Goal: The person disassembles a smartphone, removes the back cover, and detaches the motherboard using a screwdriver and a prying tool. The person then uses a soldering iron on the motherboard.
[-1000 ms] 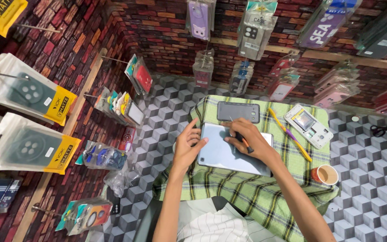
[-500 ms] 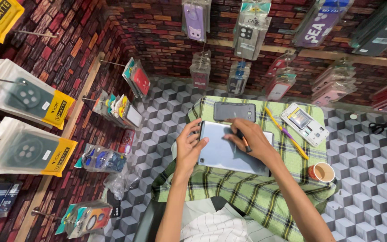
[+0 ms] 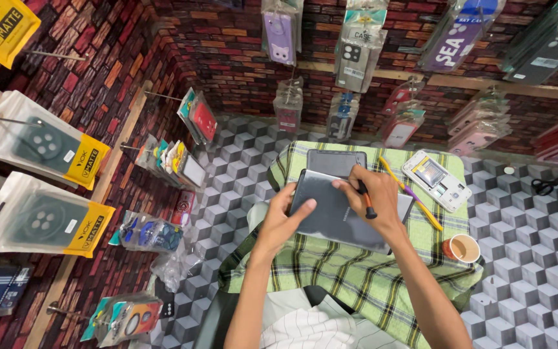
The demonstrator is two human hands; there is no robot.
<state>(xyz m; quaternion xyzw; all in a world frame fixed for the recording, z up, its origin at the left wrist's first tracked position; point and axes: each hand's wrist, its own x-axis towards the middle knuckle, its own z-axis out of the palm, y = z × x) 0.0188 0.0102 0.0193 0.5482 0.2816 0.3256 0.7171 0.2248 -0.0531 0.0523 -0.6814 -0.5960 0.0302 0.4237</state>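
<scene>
A grey tablet [image 3: 337,213] lies back-up on a green checked cloth [image 3: 356,278]. My left hand [image 3: 282,220] grips the tablet's left edge, thumb on its back. My right hand [image 3: 372,197] rests on the tablet's upper right part and holds a small black and orange tool [image 3: 365,199] between the fingers, tip pointing down at the tablet. A dark phone [image 3: 337,161] lies just beyond the tablet.
An opened white phone [image 3: 435,179] lies at the cloth's right, beside yellow and purple pry tools [image 3: 408,190]. A paper cup [image 3: 462,247] stands at the right edge. Scissors [image 3: 550,183] lie on the cube-patterned counter. Packaged phone cases [image 3: 40,145] hang on brick-patterned walls.
Both hands stay on the tablet. My right hand has shifted slightly along the tablet's top edge with the tool.
</scene>
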